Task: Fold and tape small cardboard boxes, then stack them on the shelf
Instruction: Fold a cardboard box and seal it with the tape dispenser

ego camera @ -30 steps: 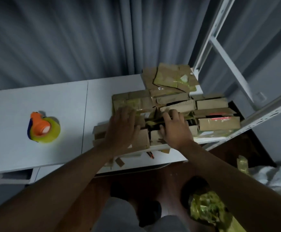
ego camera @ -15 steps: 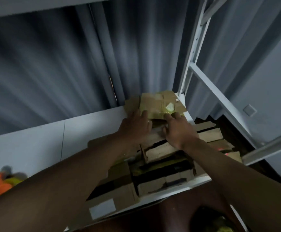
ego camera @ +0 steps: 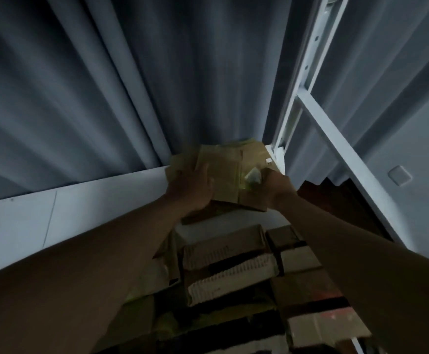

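A bundle of flattened cardboard box blanks [ego camera: 227, 172], with a scrap of yellowish tape on top, sits at the far right end of the white shelf board [ego camera: 85, 208], against the curtain. My left hand [ego camera: 191, 189] grips its left edge and my right hand [ego camera: 274, 187] grips its right edge, both arms reaching far forward. Closer to me, between my forearms, lies a heap of small folded cardboard boxes [ego camera: 234, 272], stacked in rows with corrugated ends showing.
A grey pleated curtain [ego camera: 131, 85] hangs right behind the shelf. The white metal shelf upright [ego camera: 308, 67] and a slanted brace [ego camera: 341, 146] stand just right of the bundle. Dark floor [ego camera: 336, 198] shows beyond the right arm.
Both hands left the near heap and reached to the far bundle, now gripping its sides. The view tilted up and forward, and the orange and yellow tape dispenser dropped out of sight.
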